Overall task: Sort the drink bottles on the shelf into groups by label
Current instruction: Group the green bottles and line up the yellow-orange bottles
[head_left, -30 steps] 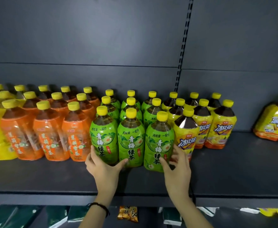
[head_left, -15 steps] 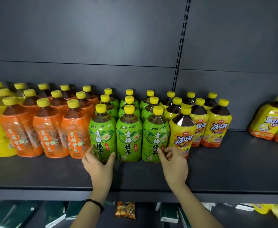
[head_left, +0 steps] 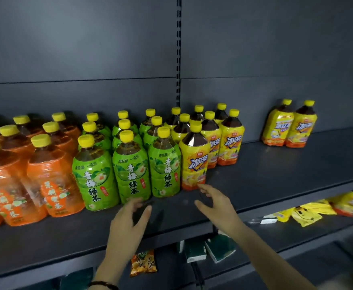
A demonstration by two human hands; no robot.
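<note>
Just beyond the left hand (head_left: 127, 229), the green bottles (head_left: 131, 174) show pale fruit pictures and dark characters. Further left, the orange bottles (head_left: 52, 185) carry white flowers. Past the right hand (head_left: 217, 206), the yellow bottles (head_left: 194, 164) have orange feet and blue-and-white lettering. All caps (head_left: 126, 136) are yellow. The shelf (head_left: 276, 174) is dark grey.

Before me stand matte dark-grey back panels (head_left: 77, 49), split toward 12 o'clock by a slotted upright (head_left: 178, 59). Soft light falls on the dark grey shelf (head_left: 276, 174); beneath it a lower shelf (head_left: 328, 230) shows at 4 o'clock.
</note>
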